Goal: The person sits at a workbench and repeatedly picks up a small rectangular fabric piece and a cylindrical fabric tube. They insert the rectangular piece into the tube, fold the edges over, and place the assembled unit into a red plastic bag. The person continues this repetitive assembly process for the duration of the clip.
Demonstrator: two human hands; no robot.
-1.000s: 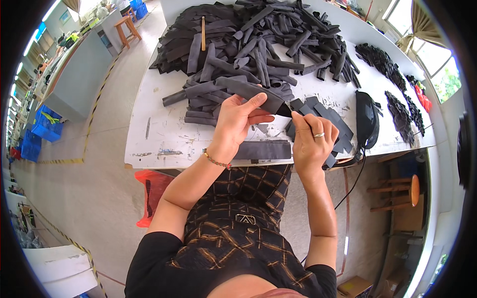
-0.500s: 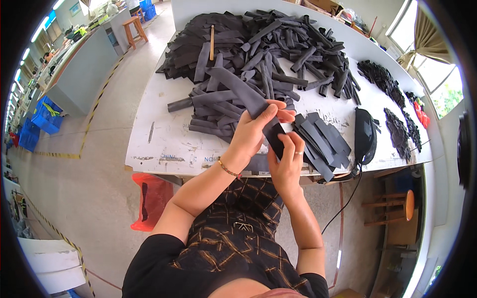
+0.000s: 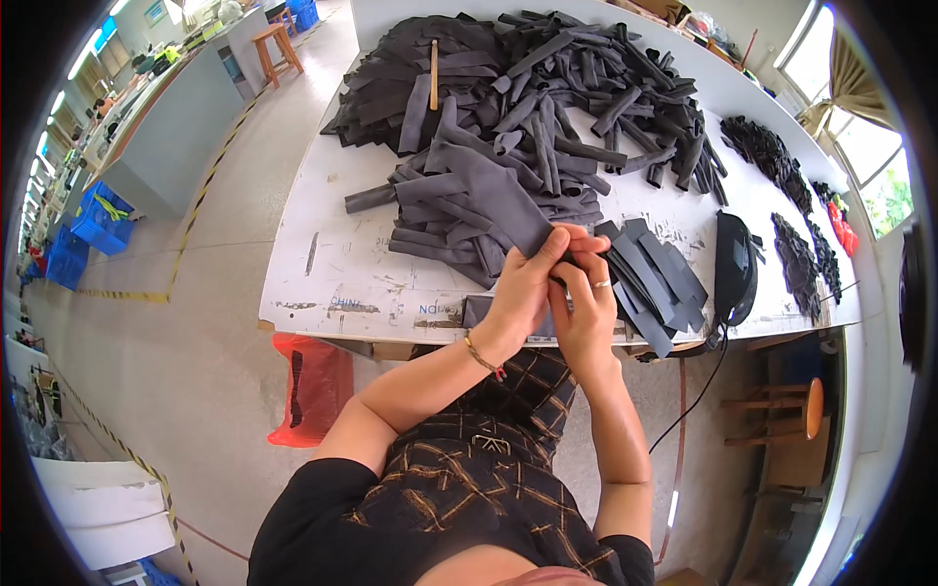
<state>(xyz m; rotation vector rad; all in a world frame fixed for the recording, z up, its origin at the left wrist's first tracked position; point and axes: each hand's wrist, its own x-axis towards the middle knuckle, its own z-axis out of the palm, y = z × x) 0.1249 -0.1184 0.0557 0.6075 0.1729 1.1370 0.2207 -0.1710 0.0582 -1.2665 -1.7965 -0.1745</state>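
A dark grey fabric sleeve [image 3: 496, 200] stretches from the heap toward me, and my left hand [image 3: 523, 288] pinches its near end between thumb and fingers. My right hand [image 3: 586, 317], with a ring on one finger, is closed right beside it at the same end. Its fingertips hold a black flat strip, now mostly hidden between the two hands. Just right of my hands lies a fanned stack of flat dark strips [image 3: 660, 278]. Under and beyond the sleeve, rolled dark fabric sleeves [image 3: 440, 215] lie loosely across each other.
Heaped flat sleeves [image 3: 391, 78] and rolled sleeves [image 3: 625, 88] cover the table's far side, with a wooden stick [image 3: 434, 76] on top. A black corded device [image 3: 735, 269] stands at the right. Behind it are small dark piles [image 3: 757, 161]. A red bag [image 3: 313, 391] hangs below the table edge.
The black strip between my hands showed plainly before and is now mostly covered. My right hand has moved up closer to my left. The whole view has shifted slightly.
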